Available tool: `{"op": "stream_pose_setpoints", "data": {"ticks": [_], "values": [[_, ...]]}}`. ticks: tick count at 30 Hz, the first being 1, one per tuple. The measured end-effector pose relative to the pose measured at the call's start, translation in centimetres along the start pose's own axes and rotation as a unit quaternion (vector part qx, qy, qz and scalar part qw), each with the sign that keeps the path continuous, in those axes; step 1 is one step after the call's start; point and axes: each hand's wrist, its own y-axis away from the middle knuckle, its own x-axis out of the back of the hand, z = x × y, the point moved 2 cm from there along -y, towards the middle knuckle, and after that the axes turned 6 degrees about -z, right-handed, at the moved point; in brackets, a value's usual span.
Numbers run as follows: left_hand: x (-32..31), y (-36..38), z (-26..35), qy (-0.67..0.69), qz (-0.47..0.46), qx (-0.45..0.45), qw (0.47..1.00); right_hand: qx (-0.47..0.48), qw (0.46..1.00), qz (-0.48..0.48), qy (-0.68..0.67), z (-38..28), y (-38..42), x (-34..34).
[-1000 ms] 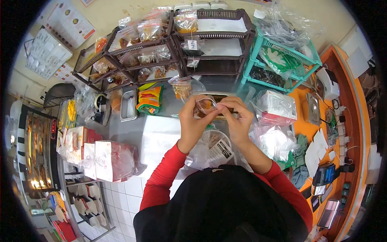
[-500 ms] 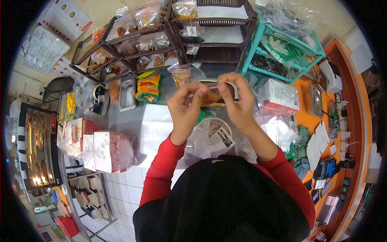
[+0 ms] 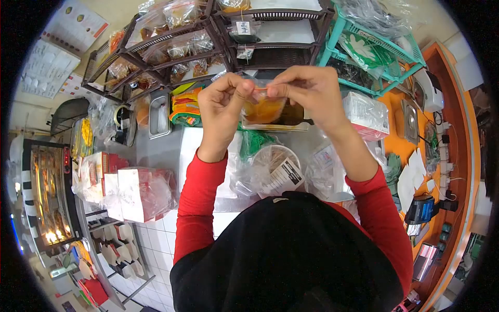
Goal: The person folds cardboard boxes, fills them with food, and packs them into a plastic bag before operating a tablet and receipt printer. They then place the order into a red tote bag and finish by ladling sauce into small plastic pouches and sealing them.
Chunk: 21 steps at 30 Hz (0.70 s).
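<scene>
A small clear zip bag (image 3: 264,110) with orange-brown liquid hangs upright between my two hands. My left hand (image 3: 223,106) pinches the left part of its top edge between thumb and fingers. My right hand (image 3: 314,96) grips the same edge further right, thumb and forefinger together. Behind and below the bag sits a metal tray (image 3: 275,127) with dark contents, partly hidden. Nearer to me stands a round white tub (image 3: 291,156) with clear plastic and a printed label (image 3: 286,177) over it.
Brown stacked baskets (image 3: 280,14) with filled bags stand at the back, beside a teal rack (image 3: 384,47). Wrapped white-and-red boxes (image 3: 138,192) lie at the left. A small steel tray (image 3: 159,117) and an orange-green packet (image 3: 186,106) sit left of my hands.
Both hands have risen slightly and turned; the bag now hangs down with its liquid in plain view. My fingers have come closer together along its top edge.
</scene>
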Motion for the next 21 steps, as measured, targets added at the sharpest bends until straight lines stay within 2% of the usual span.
{"op": "stream_pose_setpoints", "data": {"ticks": [3,8,10,11,12,13,14,16,19,21], "values": [[1.4,-0.3,-1.1,-0.019,0.034,0.003,0.999,-0.054,0.993,-0.080,-0.068,0.4,-2.3,0.1],[3.5,-1.0,-2.2,0.007,0.101,0.024,0.995,0.015,0.989,-0.143,0.035,1.4,-7.8,0.6],[4.5,-1.0,-2.2,-0.046,0.122,0.008,0.991,0.051,0.987,-0.070,0.133,1.2,-11.1,3.5],[5.0,-0.4,-2.4,-0.069,0.171,0.002,0.983,0.046,0.994,0.004,0.097,1.8,-13.1,5.2],[6.1,0.7,-3.2,-0.091,0.186,0.024,0.978,0.044,0.988,0.048,0.137,0.1,-14.4,6.8],[7.4,2.1,-4.4,-0.114,0.201,0.043,0.972,0.112,0.985,0.118,0.054,0.5,-16.1,8.0],[8.5,3.4,-6.0,-0.069,0.214,0.068,0.972,0.133,0.968,0.184,0.108,0.7,-17.9,9.4],[9.4,5.7,-7.9,-0.020,0.256,0.114,0.960,0.170,0.949,0.205,0.166,2.6,-21.7,11.9],[10.2,9.0,-9.5,-0.004,0.344,0.156,0.926,0.181,0.863,0.202,0.426,8.4,-28.1,15.2],[10.9,11.3,-10.6,-0.007,0.393,0.155,0.906,-0.005,0.954,0.173,0.244,11.3,-30.7,15.3]]}}
